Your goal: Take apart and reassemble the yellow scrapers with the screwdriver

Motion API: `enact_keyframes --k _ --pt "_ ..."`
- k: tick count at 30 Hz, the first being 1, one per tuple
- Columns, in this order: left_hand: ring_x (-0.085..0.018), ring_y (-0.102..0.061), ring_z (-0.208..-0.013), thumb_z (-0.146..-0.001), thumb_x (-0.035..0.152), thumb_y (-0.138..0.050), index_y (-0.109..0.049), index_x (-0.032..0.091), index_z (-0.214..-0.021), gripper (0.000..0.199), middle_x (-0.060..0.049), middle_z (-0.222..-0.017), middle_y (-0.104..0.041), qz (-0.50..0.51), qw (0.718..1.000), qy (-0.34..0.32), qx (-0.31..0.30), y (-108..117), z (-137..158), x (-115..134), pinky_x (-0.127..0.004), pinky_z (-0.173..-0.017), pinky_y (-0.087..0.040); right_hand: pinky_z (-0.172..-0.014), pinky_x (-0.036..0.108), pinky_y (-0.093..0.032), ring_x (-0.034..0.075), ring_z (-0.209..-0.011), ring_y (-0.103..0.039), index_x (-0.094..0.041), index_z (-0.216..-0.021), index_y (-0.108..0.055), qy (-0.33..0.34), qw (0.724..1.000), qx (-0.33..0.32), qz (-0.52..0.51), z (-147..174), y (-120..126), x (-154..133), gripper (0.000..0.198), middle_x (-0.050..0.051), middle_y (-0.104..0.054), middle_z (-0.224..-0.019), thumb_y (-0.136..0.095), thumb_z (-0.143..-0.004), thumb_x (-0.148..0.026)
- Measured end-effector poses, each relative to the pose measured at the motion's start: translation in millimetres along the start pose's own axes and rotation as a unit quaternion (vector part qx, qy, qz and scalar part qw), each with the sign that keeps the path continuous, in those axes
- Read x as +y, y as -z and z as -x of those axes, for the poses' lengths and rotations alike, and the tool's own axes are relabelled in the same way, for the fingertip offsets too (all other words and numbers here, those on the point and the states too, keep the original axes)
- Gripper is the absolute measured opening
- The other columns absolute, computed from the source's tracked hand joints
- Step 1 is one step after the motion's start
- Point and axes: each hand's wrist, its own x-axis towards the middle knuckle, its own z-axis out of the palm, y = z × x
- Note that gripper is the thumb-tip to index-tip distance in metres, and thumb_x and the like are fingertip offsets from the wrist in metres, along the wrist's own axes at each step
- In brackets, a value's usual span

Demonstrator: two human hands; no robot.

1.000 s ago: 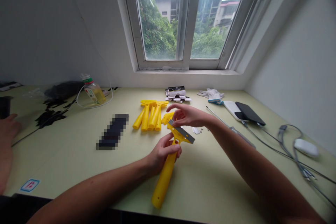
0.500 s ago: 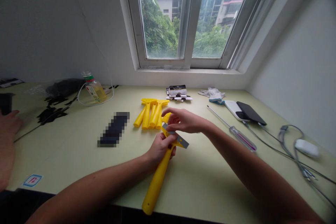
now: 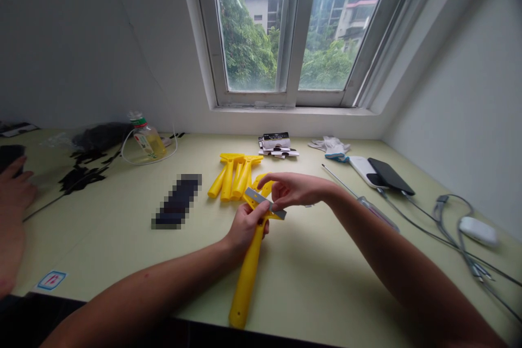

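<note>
My left hand (image 3: 243, 231) is closed around the head end of a yellow scraper (image 3: 247, 277), its thumb pressing on a grey metal blade (image 3: 256, 196) that lies across the head. The handle slants down toward the table's front edge. My right hand (image 3: 296, 189) is over the right part of the blade, its index finger curved out to the left and its thumb tip at the blade's edge. Those fingers look apart, with nothing visibly gripped. Just beyond the hands lie several more yellow scrapers (image 3: 227, 176), one partly hidden by my right hand.
Small black-and-white boxes (image 3: 276, 141) and gloves (image 3: 331, 145) lie toward the window. On the right are a screwdriver (image 3: 377, 213), a power bank (image 3: 362, 169), a phone (image 3: 390, 175) and cables. A bottle (image 3: 147, 141) stands left; another person's hand (image 3: 16, 187) holds something dark.
The scraper's head has shifted slightly left and up, and its handle has swung right, more upright. My right hand has moved a little right along the blade.
</note>
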Motion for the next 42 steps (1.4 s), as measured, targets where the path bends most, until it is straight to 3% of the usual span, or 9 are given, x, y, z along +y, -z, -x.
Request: enact_keyframes --k 14,26,31,36,42 --pt "-0.006 -0.037 -0.037 -0.078 0.047 -0.068 -0.055 0.015 -0.073 0.035 0.002 -0.044 -0.05 0.007 0.999 -0.031 0.004 0.1 0.5 0.2 -0.019 -0.039 -0.028 -0.063 0.023 -0.046 0.011 -0.069 -0.057 -0.018 -0.126 -0.046 0.011 0.999 0.038 0.02 3.1 -2.1 -6.6 0.051 -0.002 -0.059 -0.076 -0.067 -0.08 -0.025" --pt "-0.006 -0.038 -0.037 -0.078 0.046 -0.069 -0.055 0.016 -0.076 0.034 0.004 -0.044 -0.047 0.008 0.999 -0.037 0.032 -2.1 0.0 4.4 -0.018 -0.039 -0.028 -0.061 0.023 -0.045 0.011 -0.067 -0.057 -0.018 -0.114 -0.052 0.02 0.995 0.08 0.053 0.6 -3.5 -5.1 0.038 -0.002 -0.061 -0.074 -0.067 -0.08 -0.028" --pt "-0.006 -0.041 -0.038 -0.077 0.046 -0.069 -0.056 0.015 -0.075 0.034 0.004 -0.047 -0.048 0.014 0.998 -0.048 0.035 -1.8 -1.5 2.3 -0.017 -0.039 -0.029 -0.065 0.026 -0.048 0.013 -0.071 -0.06 -0.017 -0.113 -0.052 0.017 0.996 0.077 0.031 1.6 1.1 -0.5 0.034 0.001 -0.064 -0.079 -0.063 -0.083 -0.028" --pt "-0.006 -0.04 -0.038 -0.078 0.045 -0.069 -0.056 0.015 -0.074 0.033 0.004 -0.045 -0.048 0.008 0.998 -0.048 0.044 -0.5 -1.8 1.5 -0.018 -0.039 -0.029 -0.063 0.024 -0.047 0.013 -0.074 -0.061 -0.018 -0.12 -0.05 0.001 0.999 0.03 0.036 5.4 5.4 -0.4 0.041 0.002 -0.065 -0.083 -0.064 -0.082 -0.026" --pt "-0.005 -0.041 -0.038 -0.077 0.044 -0.07 -0.054 0.016 -0.072 0.033 0.005 -0.047 -0.047 0.013 0.997 -0.058 0.056 -1.6 -2.1 4.3 -0.018 -0.039 -0.029 -0.059 0.022 -0.045 0.011 -0.067 -0.056 -0.017 -0.116 -0.052 0.008 0.997 0.055 0.059 6.3 3.3 -7.1 0.038 -0.002 -0.061 -0.075 -0.064 -0.081 -0.024"
